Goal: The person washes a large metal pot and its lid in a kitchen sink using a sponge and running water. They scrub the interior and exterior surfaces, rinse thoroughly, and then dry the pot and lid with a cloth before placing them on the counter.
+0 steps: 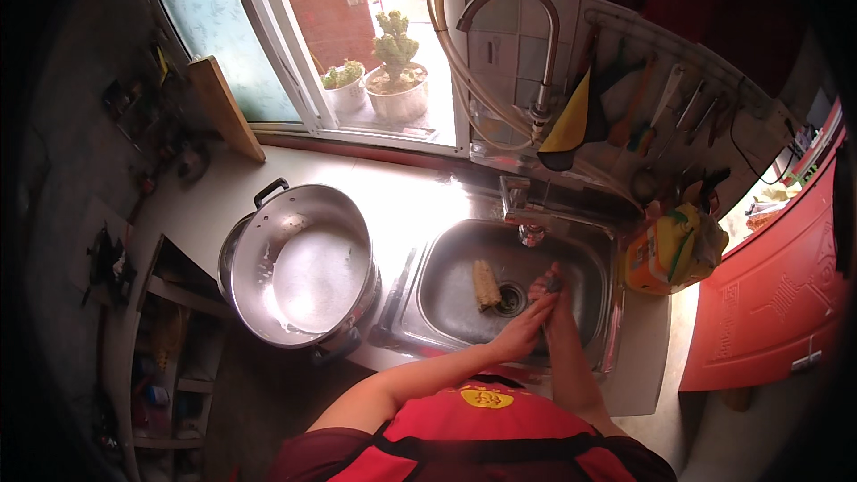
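Note:
My hands meet over the right half of the stainless steel sink (442, 314). My right hand (561, 301) holds a small dark grey lump (553, 283), perhaps a scouring pad. Against it lies my left hand (525, 331), its fingers stretched towards the lump; whether they grip it too is hidden. A beige, ribbed piece of loofah (485, 285) rests on the sink floor, left of the round drain (511, 298). Above the sink's back edge, the tap (531, 233) points down just beyond my fingers.
Left of the sink, a large two-handled steel pot (321, 274) stands tilted on the worktop (194, 221). An orange-yellow plastic jug (659, 258) stands at the sink's right. Cooking utensils (663, 100) and a yellow-black cloth (569, 124) hang behind. A red door (770, 308) stands at right.

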Motion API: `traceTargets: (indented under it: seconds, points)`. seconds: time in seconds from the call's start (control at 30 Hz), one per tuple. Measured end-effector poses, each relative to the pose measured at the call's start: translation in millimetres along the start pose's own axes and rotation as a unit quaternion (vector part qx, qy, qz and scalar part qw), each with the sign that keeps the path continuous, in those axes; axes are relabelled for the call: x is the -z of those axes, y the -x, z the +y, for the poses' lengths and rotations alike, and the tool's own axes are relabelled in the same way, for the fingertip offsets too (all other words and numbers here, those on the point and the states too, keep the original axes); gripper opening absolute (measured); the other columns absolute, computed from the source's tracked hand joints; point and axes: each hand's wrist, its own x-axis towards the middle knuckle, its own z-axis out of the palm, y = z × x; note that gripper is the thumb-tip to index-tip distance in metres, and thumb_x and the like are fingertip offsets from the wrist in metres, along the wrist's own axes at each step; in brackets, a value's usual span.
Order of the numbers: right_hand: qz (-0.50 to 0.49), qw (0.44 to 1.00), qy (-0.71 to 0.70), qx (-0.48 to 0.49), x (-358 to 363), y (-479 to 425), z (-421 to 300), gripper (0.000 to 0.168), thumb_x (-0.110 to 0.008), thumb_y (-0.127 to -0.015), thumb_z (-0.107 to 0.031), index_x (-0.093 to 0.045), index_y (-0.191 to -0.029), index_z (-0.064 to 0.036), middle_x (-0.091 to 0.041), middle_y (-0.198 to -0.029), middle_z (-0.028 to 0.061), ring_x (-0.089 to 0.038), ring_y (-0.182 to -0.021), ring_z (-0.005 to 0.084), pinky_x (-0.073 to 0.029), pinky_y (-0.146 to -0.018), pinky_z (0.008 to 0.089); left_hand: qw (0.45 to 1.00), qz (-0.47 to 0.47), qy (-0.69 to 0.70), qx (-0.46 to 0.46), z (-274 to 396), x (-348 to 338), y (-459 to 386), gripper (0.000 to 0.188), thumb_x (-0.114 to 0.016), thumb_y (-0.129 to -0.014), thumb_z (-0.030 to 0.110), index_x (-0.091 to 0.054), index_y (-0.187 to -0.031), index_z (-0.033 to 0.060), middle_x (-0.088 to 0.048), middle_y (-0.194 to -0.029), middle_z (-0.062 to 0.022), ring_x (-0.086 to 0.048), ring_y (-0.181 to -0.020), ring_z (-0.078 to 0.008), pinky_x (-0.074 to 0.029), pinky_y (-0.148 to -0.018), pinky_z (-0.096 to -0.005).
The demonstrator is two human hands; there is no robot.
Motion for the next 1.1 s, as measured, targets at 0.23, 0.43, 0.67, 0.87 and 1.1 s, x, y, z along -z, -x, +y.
traceTargets:
  seconds: [0.23,0.43,0.67,0.87,1.1]
  points:
    - [0.408,0.534,0.689,0.27,64,-7,-27,0.039,-0.054,-0.083,-0.044,-0.061,-0.09,-0.006,-0.057,-0.071,0.0076,-0.054,-0.066,0.0216,-0.046,-0.061,0.0364,0.983,-0.07,-0.096,0.142,-115,-3,57,0.05,-0.052,-0.07,0.007,-0.046,-0.12,0.0032,-0.047,-0.122,-0.0211,-0.045,-0.113,-0.036,-0.036,-0.096,-0.0399]
    - [0.501,0.423,0.716,0.241,48,69,-64,0.048,-0.052,-0.081,-0.045,-0.059,-0.088,0.001,-0.06,-0.08,0.0194,-0.059,-0.078,0.0312,-0.043,-0.068,0.0441,0.943,-0.101,-0.124,0.293,-86,59,40,0.04,-0.063,-0.074,0.015,-0.055,-0.112,0.0062,-0.055,-0.113,-0.0155,-0.05,-0.108,-0.0307,-0.039,-0.092,-0.0359]
    - [0.505,0.203,0.828,0.136,10,185,-97,0.049,-0.049,-0.08,-0.049,-0.05,-0.11,-0.01,-0.052,-0.114,0.0165,-0.05,-0.105,0.0364,-0.036,-0.091,0.0502,0.917,0.011,-0.04,0.397,-83,85,43,0.035,-0.061,-0.074,0.011,-0.059,-0.109,0.0044,-0.062,-0.095,-0.0131,-0.058,-0.084,-0.022,-0.045,-0.076,-0.0303]
    - [0.444,0.009,0.832,0.332,0,166,-79,0.042,-0.048,-0.082,-0.046,-0.055,-0.105,-0.011,-0.054,-0.105,0.0155,-0.05,-0.103,0.0354,-0.036,-0.09,0.0487,0.923,0.073,-0.154,0.344,-91,107,49,0.044,-0.059,-0.071,0.019,-0.056,-0.112,0.0066,-0.047,-0.121,-0.0166,-0.048,-0.111,-0.0276,-0.038,-0.094,-0.0362]
    - [0.202,0.341,0.898,0.191,-7,77,15,0.024,-0.059,-0.079,-0.018,-0.059,-0.095,0.0,-0.056,-0.099,0.0173,-0.053,-0.094,0.0334,-0.043,-0.08,0.0374,0.942,-0.005,-0.164,0.293,-12,158,24,0.032,-0.057,-0.078,0.019,-0.059,-0.108,0.0068,-0.048,-0.12,-0.0182,-0.046,-0.113,-0.0315,-0.037,-0.096,-0.0356]
